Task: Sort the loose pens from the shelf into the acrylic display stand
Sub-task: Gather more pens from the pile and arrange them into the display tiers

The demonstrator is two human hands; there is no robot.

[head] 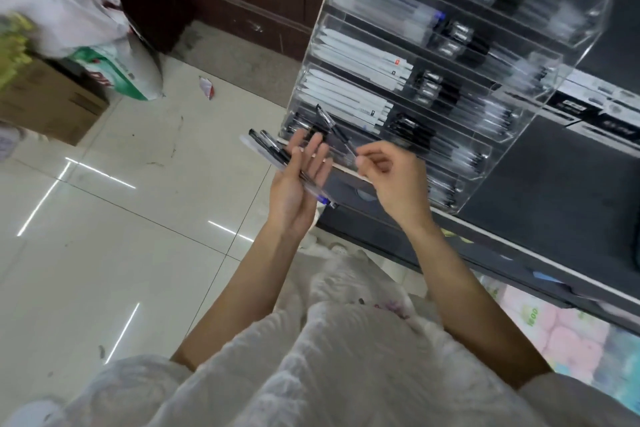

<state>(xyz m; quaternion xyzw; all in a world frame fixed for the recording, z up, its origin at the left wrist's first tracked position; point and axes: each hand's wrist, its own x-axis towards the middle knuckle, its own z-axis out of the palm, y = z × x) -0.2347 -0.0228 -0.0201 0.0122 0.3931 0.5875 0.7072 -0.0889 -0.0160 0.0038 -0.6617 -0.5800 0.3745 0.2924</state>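
Pens, loose, several: a small bundle (277, 158) lies across the palm of the left hand (298, 184), fingers mostly straight with the thumb side steadying them. Long axis of the bundle runs from upper left, caps outward, to lower right, where a blue tip shows past the heel of the hand.

Head view. Single pen (334, 130), clear barrel with dark cap and clip, held in the grip of the right hand (391, 177): thumb and forefinger pinch its lower end, the other fingers curled. Its axis slants up and left from the grip, cap end leading toward the stand. The right grip is the nearer of the two to the stand; the left hand sits just beside it, on the side away from the stand.

Acrylic display stand (588, 28): transparent, stepped tiers of shallow troughs, rigid with hard edges, rising up and away from the grip. Tiers hold white slim barrels on the side nearer the left hand, then black-clipped pens, then clear barrels. The lowest troughs lie immediately beyond the pinched pen's cap; whether it touches acrylic cannot be told.

Dark shelf (554, 218) carries the stand. Pale glossy tiled floor (104, 253) lies beyond the left hand.

Judgement: the held pen probably needs turning to lie along a trough before release.
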